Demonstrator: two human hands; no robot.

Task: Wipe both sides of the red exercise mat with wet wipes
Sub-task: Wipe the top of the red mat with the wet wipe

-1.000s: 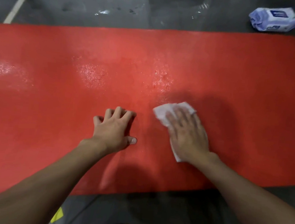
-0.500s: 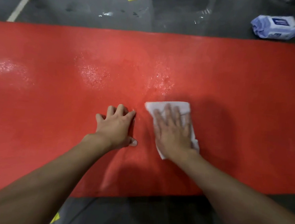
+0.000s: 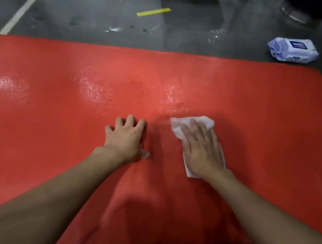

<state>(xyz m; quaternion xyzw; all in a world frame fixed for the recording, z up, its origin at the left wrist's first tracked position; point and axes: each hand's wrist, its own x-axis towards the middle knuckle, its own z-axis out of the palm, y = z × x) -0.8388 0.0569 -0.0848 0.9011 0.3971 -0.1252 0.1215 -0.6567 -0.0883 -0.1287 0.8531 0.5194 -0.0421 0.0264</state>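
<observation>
Red exercise mat (image 3: pixel 254 102) flat on floor. Right hand (image 3: pixel 202 150) flat, fingers straight, pressing wet wipe (image 3: pixel 177 126) onto mat; left hand (image 3: pixel 126 136) braced on mat, fingertips bent, holding nothing. Risk — wipe bunches under palm, leaving unwiped streaks.

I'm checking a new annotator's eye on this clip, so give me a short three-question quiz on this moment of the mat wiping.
1. True or false: on the red mat, the left hand holds the wet wipe.
2. Pick one: the wipes pack lies A) on the mat, B) on the grey floor beyond the mat's far edge, C) under the left hand.
3. Fill in: the left hand rests directly on the ____.

Key:
1. False. The right hand presses it flat.
2. B.
3. Red mat.
</observation>
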